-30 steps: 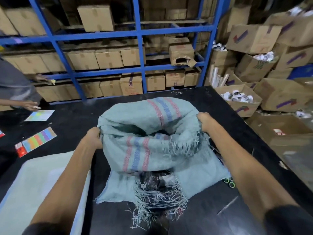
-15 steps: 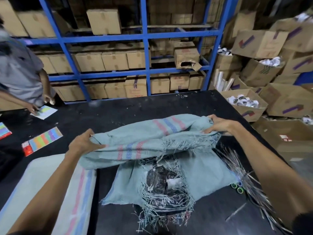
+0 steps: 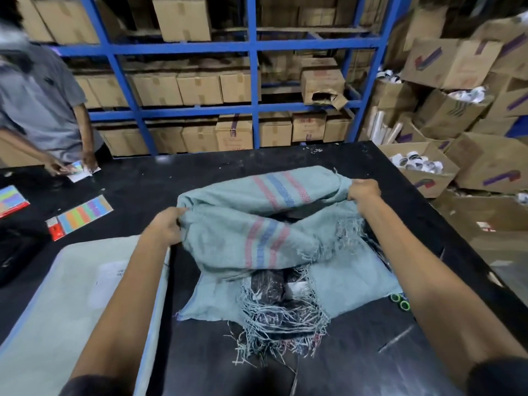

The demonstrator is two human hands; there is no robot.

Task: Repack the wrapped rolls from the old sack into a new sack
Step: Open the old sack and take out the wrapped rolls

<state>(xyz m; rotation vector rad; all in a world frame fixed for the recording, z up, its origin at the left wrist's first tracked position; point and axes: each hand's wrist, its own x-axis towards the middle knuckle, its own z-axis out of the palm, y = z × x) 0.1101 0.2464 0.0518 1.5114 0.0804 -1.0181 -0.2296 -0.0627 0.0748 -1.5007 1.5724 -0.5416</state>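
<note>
A pale green woven sack [image 3: 243,224] with red and blue stripes lies on the black table [image 3: 171,178], its mouth held apart. My left hand [image 3: 165,227] grips the left edge of the mouth and my right hand [image 3: 363,191] grips the right edge. Under it lies a torn, frayed green sack [image 3: 343,284] with dark plastic-wrapped rolls [image 3: 271,284] showing through the ragged hole. A flat pale sack [image 3: 71,295] rests at the near left.
A person in a grey shirt [image 3: 37,107] handles cards at the far left. Colourful card sheets [image 3: 83,215] lie on the table. Green scissor handles [image 3: 400,301] peek from the torn sack's right edge. Blue shelving [image 3: 251,81] and cartons [image 3: 423,172] stand behind and right.
I dropped the striped sack's mouth low and flat, then raised and spread it again over the torn sack. The person at the left came further into view.
</note>
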